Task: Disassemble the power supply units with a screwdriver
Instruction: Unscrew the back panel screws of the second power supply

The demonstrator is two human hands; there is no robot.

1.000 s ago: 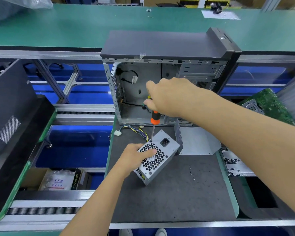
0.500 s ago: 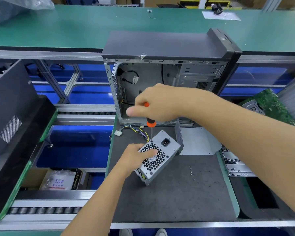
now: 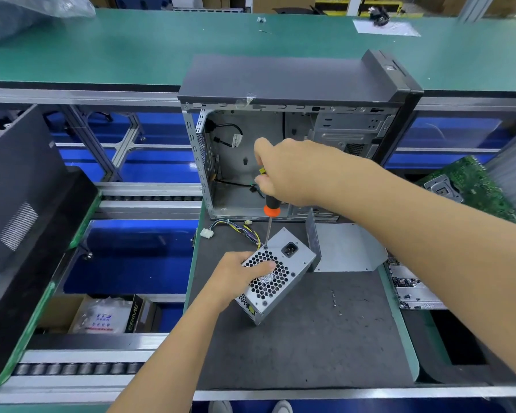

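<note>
A silver power supply unit (image 3: 292, 263) with a honeycomb fan grille stands tilted on the dark mat (image 3: 310, 338). My left hand (image 3: 236, 274) grips its left side, thumb across the grille. My right hand (image 3: 289, 171) holds a screwdriver (image 3: 271, 211) with a black and orange handle upright. Its tip sits on a screw at the unit's upper left corner. Coloured wires (image 3: 236, 229) run from the unit's back.
An open computer case (image 3: 280, 93) stands just behind the mat. A grey metal panel (image 3: 346, 248) lies right of the unit, with a green circuit board (image 3: 474, 186) farther right. A black case cover (image 3: 21, 210) leans at the left. Small screws (image 3: 335, 299) lie on the mat.
My right hand has turned on the screwdriver handle and risen a little, with the tip staying on the same screw. My left hand and the unit have stayed put.
</note>
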